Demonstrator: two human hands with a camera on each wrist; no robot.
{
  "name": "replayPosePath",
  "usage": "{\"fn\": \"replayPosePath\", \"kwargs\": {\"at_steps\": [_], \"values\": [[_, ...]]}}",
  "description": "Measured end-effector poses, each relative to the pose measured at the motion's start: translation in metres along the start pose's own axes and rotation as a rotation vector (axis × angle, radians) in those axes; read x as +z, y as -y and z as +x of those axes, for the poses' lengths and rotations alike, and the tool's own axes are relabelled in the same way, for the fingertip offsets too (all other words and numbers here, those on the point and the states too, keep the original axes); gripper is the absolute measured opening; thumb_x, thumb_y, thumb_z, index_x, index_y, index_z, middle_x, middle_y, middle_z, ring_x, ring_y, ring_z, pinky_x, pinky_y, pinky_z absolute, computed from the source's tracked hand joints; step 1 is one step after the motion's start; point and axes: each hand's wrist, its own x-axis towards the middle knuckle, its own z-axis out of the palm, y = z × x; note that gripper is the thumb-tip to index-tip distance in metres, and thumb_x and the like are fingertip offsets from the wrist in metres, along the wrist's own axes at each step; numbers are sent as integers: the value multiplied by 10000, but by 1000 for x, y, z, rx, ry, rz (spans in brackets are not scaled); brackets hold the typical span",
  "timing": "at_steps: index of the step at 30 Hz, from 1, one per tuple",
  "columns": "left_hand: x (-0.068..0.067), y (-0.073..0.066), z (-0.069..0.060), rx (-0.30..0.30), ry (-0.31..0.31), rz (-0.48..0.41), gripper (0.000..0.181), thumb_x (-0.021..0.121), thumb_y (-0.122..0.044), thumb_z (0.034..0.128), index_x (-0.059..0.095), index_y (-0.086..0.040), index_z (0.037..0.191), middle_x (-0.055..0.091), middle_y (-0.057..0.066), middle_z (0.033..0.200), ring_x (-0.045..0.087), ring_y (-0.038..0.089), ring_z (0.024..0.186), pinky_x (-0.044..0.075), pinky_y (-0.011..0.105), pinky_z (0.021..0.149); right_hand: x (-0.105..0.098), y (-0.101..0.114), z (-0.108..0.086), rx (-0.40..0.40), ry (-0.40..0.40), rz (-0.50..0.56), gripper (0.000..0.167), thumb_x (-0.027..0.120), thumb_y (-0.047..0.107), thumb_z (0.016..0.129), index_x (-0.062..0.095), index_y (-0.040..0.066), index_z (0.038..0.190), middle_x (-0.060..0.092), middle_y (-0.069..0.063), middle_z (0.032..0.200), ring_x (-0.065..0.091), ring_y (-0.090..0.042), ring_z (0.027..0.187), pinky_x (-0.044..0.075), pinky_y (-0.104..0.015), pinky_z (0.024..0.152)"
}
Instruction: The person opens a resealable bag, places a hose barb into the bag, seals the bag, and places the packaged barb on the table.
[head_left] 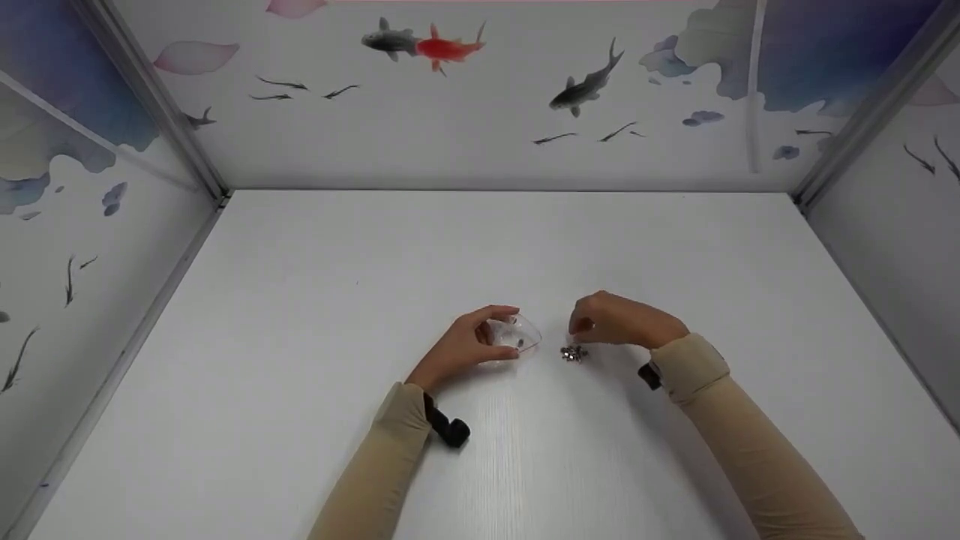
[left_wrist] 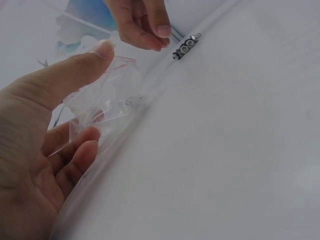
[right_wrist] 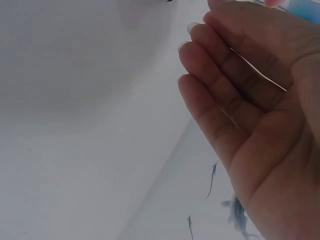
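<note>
One clear, crinkled plastic bag (head_left: 529, 330), bearing a thin red line and dark specks, is gripped between thumb and fingers of the left hand (head_left: 466, 341) over the white counter (head_left: 360, 255), just left of one cluster of shiny metal hardware (head_left: 574, 353) on its surface. Only the left-wrist view resolves the cluster's round faces, too crowded to count exactly; of the two hands, the right hand (head_left: 622, 319) hovers beside the cluster, fingers bent, and whether it pinches anything cannot be told.

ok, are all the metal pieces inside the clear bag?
No, the head view shows a cluster of metal pieces lying on the white tabletop, outside the clear bag in the left hand.
</note>
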Motion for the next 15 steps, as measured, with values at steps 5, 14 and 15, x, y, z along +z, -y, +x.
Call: {"fn": "replayPosePath", "kwargs": {"at_steps": [5, 14, 15], "values": [[0, 0, 0, 0, -2, 0, 659, 813, -363, 764, 556, -226, 1355, 601, -50, 1238, 475, 120, 796, 408, 237, 725, 1, -4, -3, 16, 5, 13, 93, 702, 110, 870, 744, 100, 952, 700, 9, 927, 617, -107, 849, 531, -312, 783], [0, -1, 0, 7, 1, 5, 645, 804, -352, 777, 553, -224, 1357, 602, -41, 1247, 472, 113, 788, 407, 230, 718, 5, -6, -1, 56, 39, 39, 101, 694, 115, 876, 751, 119, 960, 700, 23, 929, 599, -85, 817, 523, -296, 763], [0, -1, 0, 5, 3, 1, 647, 804, -352, 777, 551, -225, 1359, 600, -42, 1250, 472, 113, 787, 408, 231, 719, 5, -6, -1, 60, 44, 41, 102, 690, 110, 877, 751, 119, 958, 699, 21, 927, 595, -88, 809, 521, -296, 756]]}}
